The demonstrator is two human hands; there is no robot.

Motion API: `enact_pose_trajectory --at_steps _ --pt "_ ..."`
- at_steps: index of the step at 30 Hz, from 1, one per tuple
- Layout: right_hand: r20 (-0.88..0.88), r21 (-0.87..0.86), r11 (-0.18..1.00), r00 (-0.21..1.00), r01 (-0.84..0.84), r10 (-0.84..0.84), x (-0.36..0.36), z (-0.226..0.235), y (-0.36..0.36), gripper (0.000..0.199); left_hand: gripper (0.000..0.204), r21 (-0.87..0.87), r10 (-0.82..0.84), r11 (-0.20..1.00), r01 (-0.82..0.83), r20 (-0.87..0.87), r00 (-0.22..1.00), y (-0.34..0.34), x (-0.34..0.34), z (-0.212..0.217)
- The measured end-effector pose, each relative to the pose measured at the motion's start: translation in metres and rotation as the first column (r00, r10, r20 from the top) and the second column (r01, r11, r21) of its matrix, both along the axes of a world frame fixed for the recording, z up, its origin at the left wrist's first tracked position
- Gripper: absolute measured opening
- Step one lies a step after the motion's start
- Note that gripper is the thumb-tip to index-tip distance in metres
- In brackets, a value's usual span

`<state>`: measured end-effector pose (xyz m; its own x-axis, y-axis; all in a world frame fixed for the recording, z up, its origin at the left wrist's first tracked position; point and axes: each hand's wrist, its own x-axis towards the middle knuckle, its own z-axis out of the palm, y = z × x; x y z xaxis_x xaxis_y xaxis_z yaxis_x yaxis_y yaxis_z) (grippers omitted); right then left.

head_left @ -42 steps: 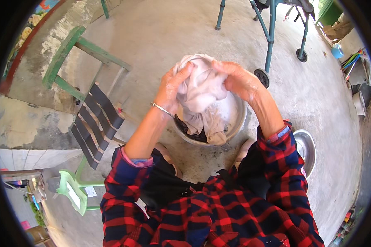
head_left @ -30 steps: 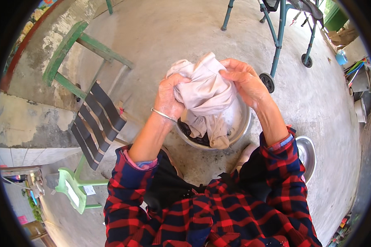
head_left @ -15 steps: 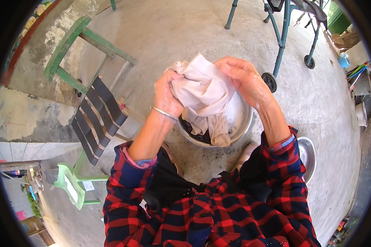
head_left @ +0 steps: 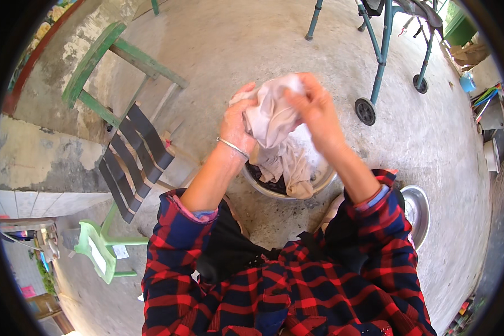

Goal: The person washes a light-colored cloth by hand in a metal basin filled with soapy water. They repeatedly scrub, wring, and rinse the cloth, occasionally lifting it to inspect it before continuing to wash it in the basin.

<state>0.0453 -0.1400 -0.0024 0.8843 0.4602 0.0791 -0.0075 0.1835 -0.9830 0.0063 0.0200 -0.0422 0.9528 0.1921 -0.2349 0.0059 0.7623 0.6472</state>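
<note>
A pale wet cloth (head_left: 280, 131) is bunched up between both hands above a round metal basin (head_left: 288, 187) on the concrete floor. My left hand (head_left: 238, 120), with a thin bracelet on its wrist, grips the cloth's left side. My right hand (head_left: 313, 106) grips its top right. The cloth's lower end hangs down into the basin, where darker wet laundry lies. Red and dark blue checked sleeves cover both forearms up to below the elbows.
A dark slatted wooden chair (head_left: 131, 159) lies to the left, beside a green wooden frame (head_left: 109, 61). A small light green plastic stool (head_left: 98, 246) stands lower left. A wheeled teal metal frame (head_left: 383, 53) is at upper right. A second metal bowl (head_left: 417, 213) sits right.
Both hands have kept working the cloth, pressing it together into a tighter bunch; the hands have come closer to each other over the basin.
</note>
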Motion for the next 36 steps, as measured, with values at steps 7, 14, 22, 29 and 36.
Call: enact_pose_trajectory --at_steps 7,14,22,29,36 --pt "0.810 -0.430 0.810 0.566 0.398 0.152 -0.034 -0.025 0.019 0.020 0.023 -0.118 -0.105 0.989 0.093 -0.104 0.989 -0.014 0.000 -0.029" --pt "0.779 -0.337 0.804 0.625 0.490 -0.055 -0.032 -0.029 0.025 0.022 0.022 -0.146 -0.181 0.979 0.143 -0.295 0.938 -0.038 -0.013 0.018" --pt "0.790 -0.519 0.530 0.613 0.671 -0.004 0.013 -0.034 0.027 0.019 0.028 -0.182 -0.142 0.980 0.082 -0.349 0.926 -0.065 -0.014 0.025" --pt "0.907 -0.360 0.476 0.181 0.802 0.381 -0.034 -0.035 0.024 0.015 0.022 -0.133 -0.229 0.969 0.208 -0.174 0.958 -0.035 -0.011 -0.020" --pt "0.928 -0.246 0.805 0.371 0.540 0.034 -0.057 -0.022 0.033 0.021 0.026 0.076 -0.312 0.949 0.306 0.086 0.946 -0.007 -0.003 -0.057"
